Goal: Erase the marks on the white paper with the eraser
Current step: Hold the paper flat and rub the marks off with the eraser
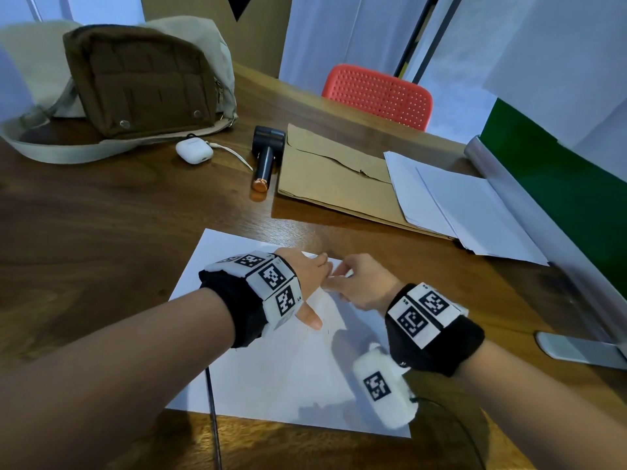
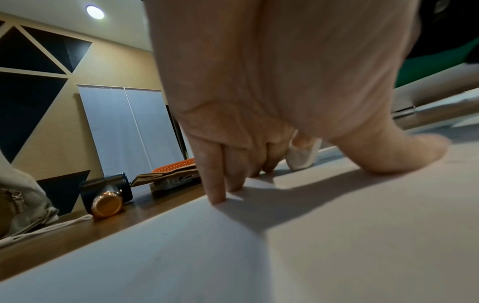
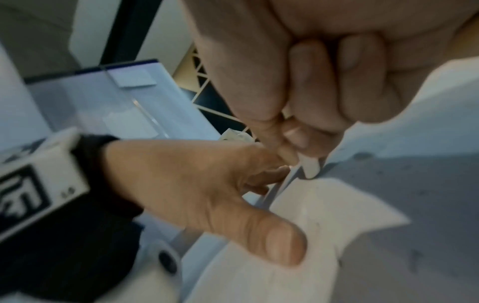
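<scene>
Right-wrist view showed the right hand (image 3: 324,86) with fingers curled, pinching a small white eraser (image 3: 309,167) whose tip touched the paper (image 3: 324,205) at its far edge. Just beside it, the left hand (image 3: 202,184) lay with fingers extended, fingertips and thumb pressed flat on the sheet to hold it down; the left-wrist view confirmed the fingertips (image 2: 216,196) on the paper near its far edge and showed the eraser (image 2: 302,157) beyond them. Head view placed both hands, left (image 1: 305,276) and right (image 1: 359,283), close together at the far right part of the paper (image 1: 288,374), which lay on the table (image 1: 101,232). Faint dark specks remained on the sheet near the eraser and toward the near side in the right-wrist view. Judged from this, erasing was under way at the far edge and not complete; the remaining specks were still to be rubbed out.
</scene>
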`<action>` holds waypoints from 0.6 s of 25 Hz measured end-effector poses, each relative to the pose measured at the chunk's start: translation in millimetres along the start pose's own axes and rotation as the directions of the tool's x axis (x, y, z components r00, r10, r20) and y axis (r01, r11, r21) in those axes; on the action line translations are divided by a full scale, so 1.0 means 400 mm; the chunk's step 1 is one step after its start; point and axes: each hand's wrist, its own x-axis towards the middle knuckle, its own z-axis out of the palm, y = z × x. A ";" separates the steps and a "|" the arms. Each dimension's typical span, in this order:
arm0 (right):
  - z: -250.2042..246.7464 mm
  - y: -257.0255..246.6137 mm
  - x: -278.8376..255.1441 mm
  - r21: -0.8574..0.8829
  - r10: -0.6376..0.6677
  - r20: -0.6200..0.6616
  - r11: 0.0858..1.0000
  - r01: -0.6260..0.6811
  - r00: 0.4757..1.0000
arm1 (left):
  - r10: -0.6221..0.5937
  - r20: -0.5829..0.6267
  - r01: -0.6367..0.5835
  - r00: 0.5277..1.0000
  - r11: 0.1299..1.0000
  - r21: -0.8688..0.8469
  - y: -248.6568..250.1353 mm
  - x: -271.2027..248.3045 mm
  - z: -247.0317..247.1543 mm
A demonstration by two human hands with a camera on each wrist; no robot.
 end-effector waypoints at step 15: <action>-0.063 0.033 0.057 -0.113 0.099 -0.184 0.986 -0.121 0.978 | -0.113 0.018 0.112 0.993 0.992 0.053 0.017 -0.019 -0.011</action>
